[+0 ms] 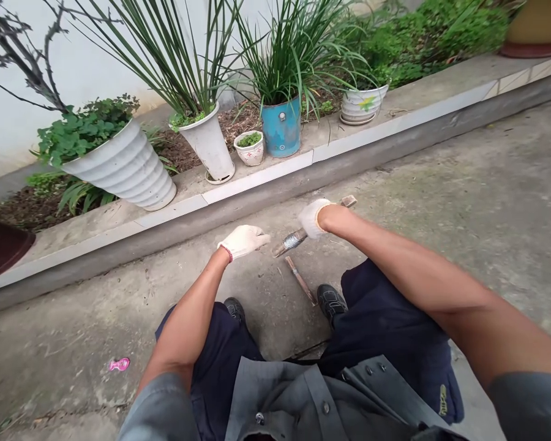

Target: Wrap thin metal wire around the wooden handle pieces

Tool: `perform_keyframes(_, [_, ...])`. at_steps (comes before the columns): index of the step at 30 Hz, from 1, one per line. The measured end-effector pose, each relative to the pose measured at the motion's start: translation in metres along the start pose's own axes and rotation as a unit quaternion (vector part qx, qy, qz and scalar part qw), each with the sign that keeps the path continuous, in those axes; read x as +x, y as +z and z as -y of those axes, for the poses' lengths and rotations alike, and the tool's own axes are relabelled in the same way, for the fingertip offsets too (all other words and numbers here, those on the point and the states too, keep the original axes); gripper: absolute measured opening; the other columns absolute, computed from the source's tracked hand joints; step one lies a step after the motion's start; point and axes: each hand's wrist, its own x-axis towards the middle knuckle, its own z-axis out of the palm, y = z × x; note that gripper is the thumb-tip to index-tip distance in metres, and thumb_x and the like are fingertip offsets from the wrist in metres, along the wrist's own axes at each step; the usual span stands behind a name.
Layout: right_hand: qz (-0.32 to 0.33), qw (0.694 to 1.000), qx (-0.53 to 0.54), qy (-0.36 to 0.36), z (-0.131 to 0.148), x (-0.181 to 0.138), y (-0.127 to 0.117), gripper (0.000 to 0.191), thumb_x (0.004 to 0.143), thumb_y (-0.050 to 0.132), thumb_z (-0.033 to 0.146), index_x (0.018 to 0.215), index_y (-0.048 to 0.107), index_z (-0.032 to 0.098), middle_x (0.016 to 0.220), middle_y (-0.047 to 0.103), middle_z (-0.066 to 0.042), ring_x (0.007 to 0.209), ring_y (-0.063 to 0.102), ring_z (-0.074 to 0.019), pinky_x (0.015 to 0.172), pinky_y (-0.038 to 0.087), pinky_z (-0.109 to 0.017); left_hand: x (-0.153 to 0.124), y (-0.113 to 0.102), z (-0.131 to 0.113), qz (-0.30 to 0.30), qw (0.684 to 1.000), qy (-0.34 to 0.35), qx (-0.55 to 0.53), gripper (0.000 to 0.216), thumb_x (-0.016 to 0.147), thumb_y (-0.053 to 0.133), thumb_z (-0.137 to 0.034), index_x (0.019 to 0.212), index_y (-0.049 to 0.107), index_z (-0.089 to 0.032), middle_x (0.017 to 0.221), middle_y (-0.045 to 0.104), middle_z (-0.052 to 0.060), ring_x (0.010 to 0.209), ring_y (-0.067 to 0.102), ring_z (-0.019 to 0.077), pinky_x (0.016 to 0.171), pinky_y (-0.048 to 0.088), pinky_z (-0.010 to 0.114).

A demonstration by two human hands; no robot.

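Hands in white gloves: the right hand [313, 217] grips a metal-wrapped tool [294, 240] low over the concrete ground [441, 202]. The left hand [243, 240] is open and empty beside the tool's near end. A rusty rod [300, 280] lies below.

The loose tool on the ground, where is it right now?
In the head view the loose tool lies on the concrete between the left shoe and the right shoe, nearer the right one, just below the held tool in the right hand.

Two hands [243, 240] [313, 218], two tools [292, 241] [301, 281], five planted pots [119, 168] [209, 144] [250, 150] [281, 127] [362, 104]
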Motion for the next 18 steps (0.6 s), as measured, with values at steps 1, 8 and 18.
perform_keyframes(1, [-0.013, 1.0, -0.018, 0.016, 0.003, 0.002, 0.001, 0.036, 0.068, 0.072, 0.029, 0.098, 0.078, 0.012, 0.092, 0.074, -0.021, 0.089, 0.069, -0.0322, 0.079, 0.051, -0.041, -0.001, 0.0, -0.004, 0.004, 1.0, -0.004, -0.006, 0.047, 0.088, 0.047, -0.053, 0.06, 0.065, -0.019, 0.06, 0.064, 0.002, 0.055, 0.049, 0.0152, 0.055, 0.03, 0.029])
perform_keyframes(8, [-0.119, 0.99, -0.007, 0.071, 0.003, 0.011, -0.005, 0.037, 0.077, 0.065, 0.03, 0.108, 0.076, 0.014, 0.102, 0.072, -0.022, 0.1, 0.068, -0.0354, 0.085, 0.05, -0.045, -0.009, -0.003, -0.015, 0.002, 0.997, -0.019, -0.074, 0.037, 0.087, 0.049, -0.046, 0.068, 0.067, -0.019, 0.07, 0.069, 0.001, 0.061, 0.054, 0.0154, 0.057, 0.033, 0.028])
perform_keyframes(18, [-0.176, 0.964, 0.197, -0.036, -0.002, -0.003, -0.023, 0.04, 0.078, 0.061, 0.057, 0.087, 0.068, 0.018, 0.074, 0.068, -0.008, 0.065, 0.061, -0.0181, 0.056, 0.039, -0.026, -0.017, -0.007, -0.003, 0.023, 0.986, 0.026, -0.164, 0.041, 0.088, 0.049, -0.05, 0.08, 0.074, -0.018, 0.085, 0.074, 0.001, 0.074, 0.06, 0.0156, 0.069, 0.04, 0.026])
